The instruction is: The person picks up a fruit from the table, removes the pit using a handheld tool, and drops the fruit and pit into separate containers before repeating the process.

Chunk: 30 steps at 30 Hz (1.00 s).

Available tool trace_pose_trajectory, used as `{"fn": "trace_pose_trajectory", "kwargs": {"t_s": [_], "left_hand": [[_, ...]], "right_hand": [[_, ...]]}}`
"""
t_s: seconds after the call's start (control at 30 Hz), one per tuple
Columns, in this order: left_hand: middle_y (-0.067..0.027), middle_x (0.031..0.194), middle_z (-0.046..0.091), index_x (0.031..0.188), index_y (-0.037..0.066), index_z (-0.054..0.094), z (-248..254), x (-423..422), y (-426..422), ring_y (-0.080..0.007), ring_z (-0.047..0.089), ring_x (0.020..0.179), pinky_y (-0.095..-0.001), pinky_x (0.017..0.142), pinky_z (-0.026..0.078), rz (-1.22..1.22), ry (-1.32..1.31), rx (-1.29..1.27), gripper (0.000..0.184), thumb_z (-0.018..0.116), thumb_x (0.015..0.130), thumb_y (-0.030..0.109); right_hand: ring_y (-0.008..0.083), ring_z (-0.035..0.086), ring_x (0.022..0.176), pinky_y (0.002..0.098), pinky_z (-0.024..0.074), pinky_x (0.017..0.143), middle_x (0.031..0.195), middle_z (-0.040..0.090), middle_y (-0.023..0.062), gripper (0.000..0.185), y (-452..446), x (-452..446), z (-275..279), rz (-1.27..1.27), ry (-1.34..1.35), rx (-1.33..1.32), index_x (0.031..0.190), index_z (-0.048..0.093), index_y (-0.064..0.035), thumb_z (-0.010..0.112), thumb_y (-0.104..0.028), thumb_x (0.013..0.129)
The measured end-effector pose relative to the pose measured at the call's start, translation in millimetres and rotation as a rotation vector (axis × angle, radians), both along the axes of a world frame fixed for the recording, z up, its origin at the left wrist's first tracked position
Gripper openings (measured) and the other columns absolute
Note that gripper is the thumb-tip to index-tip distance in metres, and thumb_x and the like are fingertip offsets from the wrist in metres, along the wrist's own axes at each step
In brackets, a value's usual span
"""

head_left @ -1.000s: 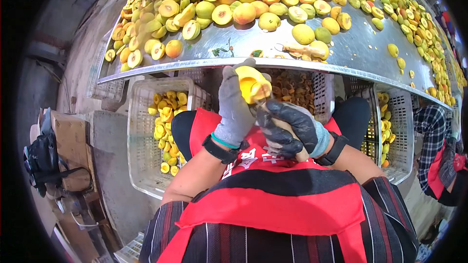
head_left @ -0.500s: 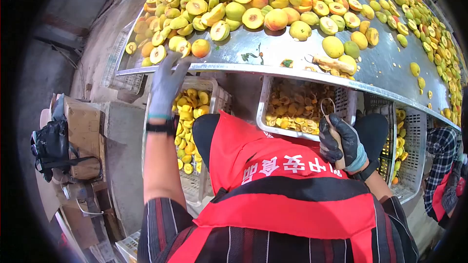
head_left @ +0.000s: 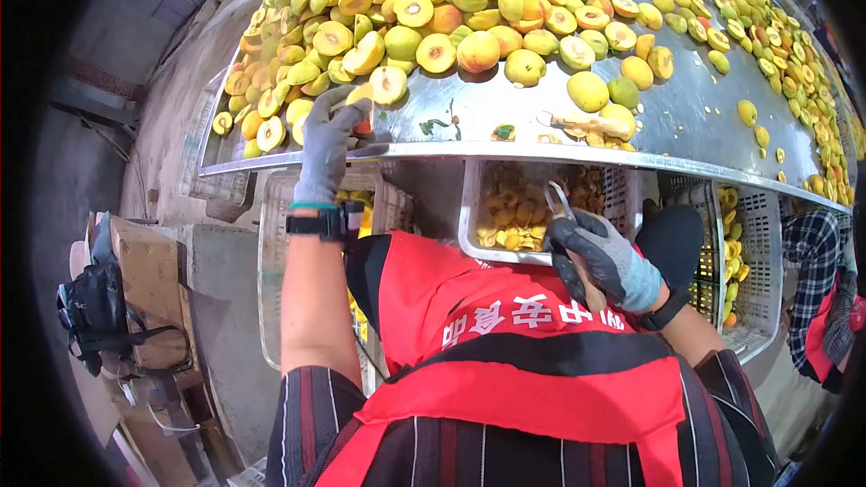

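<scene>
My left hand (head_left: 327,146), in a grey glove, has its fingers closed round a peach (head_left: 360,93) at the near edge of the metal table (head_left: 406,133). The fingers partly hide the fruit. In my right hand (head_left: 595,257), gloved in grey with dark fingers, is a pitting tool (head_left: 592,293) with a wooden handle. Its thin metal loop points up and away from me, above the crate of pits and scraps (head_left: 473,225). Many halved peaches (head_left: 436,53) lie heaped beyond my left hand, several with the pit showing.
A crate of yellow peach halves (head_left: 273,280) stands below my left forearm. Another crate (head_left: 753,271) is at my right. A second wooden-handled tool (head_left: 591,124) lies on the table. At far right is another person's checked sleeve (head_left: 807,257). Cardboard boxes and a black bag (head_left: 95,280) stand left.
My left hand has closed on a peach at the table edge. My right hand has moved left and up, bringing the tool's loop over the scrap crate. The view has shifted slightly.
</scene>
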<state>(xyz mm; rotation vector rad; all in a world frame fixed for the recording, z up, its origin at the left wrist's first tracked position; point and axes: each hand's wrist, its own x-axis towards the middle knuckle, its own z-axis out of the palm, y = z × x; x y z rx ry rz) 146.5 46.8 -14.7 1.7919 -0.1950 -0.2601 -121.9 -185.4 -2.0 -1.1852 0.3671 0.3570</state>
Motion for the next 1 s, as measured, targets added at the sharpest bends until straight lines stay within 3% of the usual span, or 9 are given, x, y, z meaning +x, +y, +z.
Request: {"fn": "trace_pose_trajectory", "kwargs": {"t_s": [0.03,0.1,0.27,0.43,0.6,0.67,0.77,0.83,1.0], "left_hand": [[-0.0146,0.096,0.062,0.111,0.0,0.054,2.9,-17.0,-1.4,-0.0222,0.061,0.07,-0.0346,0.062,0.052,0.001,0.003,0.003,0.044,0.065,0.077,0.026],[-0.0156,0.099,0.061,0.115,0.001,0.052,7.0,-48.8,-9.1,-0.0257,0.06,0.067,-0.036,0.062,0.053,-0.122,0.335,-0.886,0.041,0.05,0.087,0.031],[-0.0153,0.102,0.06,0.124,0.003,0.045,4.6,-116.4,-43.3,-0.0276,0.058,0.072,-0.0319,0.06,0.051,-0.39,0.671,-1.099,0.052,0.038,0.09,0.041],[-0.0062,0.106,0.056,0.129,0.006,0.041,-0.3,-146.2,-61.2,-0.011,0.057,0.086,-0.0208,0.061,0.048,-0.283,0.579,-0.864,0.053,0.033,0.094,0.045],[-0.006,0.11,0.053,0.128,0.003,0.041,4.6,-160.2,-64.0,-0.0109,0.055,0.091,-0.0212,0.068,0.049,-0.372,0.386,-0.736,0.052,0.041,0.093,0.042],[-0.0112,0.119,0.051,0.129,0.002,0.039,4.2,-162.6,-63.5,-0.0209,0.053,0.106,-0.0334,0.091,0.044,-0.359,0.286,-0.612,0.064,0.048,0.088,0.049],[-0.0089,0.111,0.052,0.124,0.001,0.044,1.7,-166.0,-70.1,-0.015,0.052,0.1,-0.0277,0.081,0.047,-0.3,0.057,-0.58,0.048,0.045,0.092,0.037],[-0.0103,0.112,0.053,0.124,0.001,0.044,-2.0,-165.9,-69.4,-0.0173,0.053,0.099,-0.029,0.082,0.047,-0.282,0.023,-0.525,0.052,0.044,0.091,0.041],[-0.0137,0.107,0.058,0.121,0.0,0.045,0.0,-167.6,-62.9,-0.0198,0.058,0.092,-0.0304,0.081,0.048,-0.332,0.081,-0.474,0.054,0.04,0.091,0.045]], "right_hand": [[0.0105,0.045,0.039,0.0221,0.0363,0.039,0.055,0.049,0.0036,0.022,2.5,5.4,-0.1,-0.01,-0.004,0.05,0.088,0.048,-0.003,0.048,-0.025,0.091],[0.0104,0.047,0.041,0.0225,0.0382,0.038,0.058,0.05,0.0039,0.019,6.0,19.2,9.0,0.051,-0.038,0.005,0.09,0.049,-0.0044,0.049,-0.024,0.091],[0.0174,0.057,0.055,0.0322,0.0451,0.05,0.064,0.056,0.0092,0.023,20.0,38.8,24.2,0.13,-0.272,-0.367,0.092,0.05,-0.003,0.053,-0.025,0.088],[0.035,0.059,0.07,0.0416,0.0459,0.064,0.075,0.059,0.0191,0.03,20.9,39.6,9.2,0.139,-0.38,-0.699,0.092,0.051,0.0001,0.051,-0.029,0.087],[0.0365,0.057,0.068,0.042,0.0464,0.065,0.07,0.057,0.0179,0.028,21.6,31.7,12.6,0.169,-0.412,-0.664,0.093,0.051,0.0,0.051,-0.028,0.087],[0.0362,0.057,0.064,0.0411,0.0469,0.063,0.067,0.056,0.0166,0.028,22.8,29.7,8.5,0.184,-0.572,-0.749,0.094,0.051,-0.0003,0.05,-0.027,0.087],[0.0327,0.057,0.064,0.0394,0.0476,0.063,0.068,0.055,0.0158,0.026,30.0,27.9,13.8,0.16,-0.444,-0.646,0.096,0.051,-0.0009,0.049,-0.026,0.088],[0.0353,0.057,0.068,0.0415,0.0474,0.064,0.074,0.057,0.018,0.025,33.3,24.6,29.0,0.153,-0.039,-0.261,0.098,0.05,-0.0009,0.048,-0.023,0.088],[0.0423,0.057,0.069,0.0467,0.0461,0.063,0.072,0.058,0.0218,0.022,37.5,21.0,3.9,0.158,-0.351,-0.471,0.1,0.05,-0.0011,0.047,-0.019,0.088]]}}
